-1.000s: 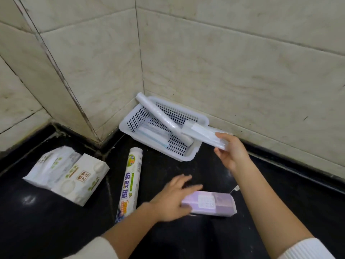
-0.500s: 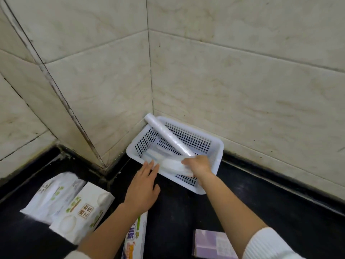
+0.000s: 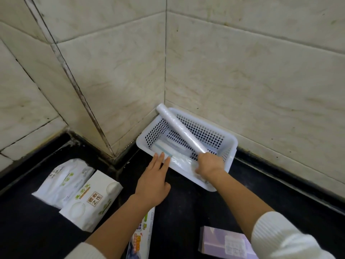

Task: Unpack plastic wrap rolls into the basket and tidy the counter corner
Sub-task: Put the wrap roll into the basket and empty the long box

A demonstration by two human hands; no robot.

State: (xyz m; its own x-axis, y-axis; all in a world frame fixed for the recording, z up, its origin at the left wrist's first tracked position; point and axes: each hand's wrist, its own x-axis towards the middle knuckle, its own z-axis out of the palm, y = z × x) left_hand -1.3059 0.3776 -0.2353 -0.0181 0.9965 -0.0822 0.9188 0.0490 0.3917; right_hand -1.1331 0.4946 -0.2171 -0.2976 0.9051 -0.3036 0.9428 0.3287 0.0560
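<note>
Plastic wrap roll (image 3: 183, 162) gripped by right hand (image 3: 211, 165) fingers inside basket (image 3: 226, 142) rim; left hand (image 3: 153, 182) fingers spread open.

A single head-worn wide-angle view looks steeply down and forward into a tiled wall corner (image 3: 165, 71) over a black counter (image 3: 186, 206). It sits close: both forearms enter from the bottom edge, and the basket (image 3: 226, 146) lies near frame centre. Straight tile lines bow outward.
</note>
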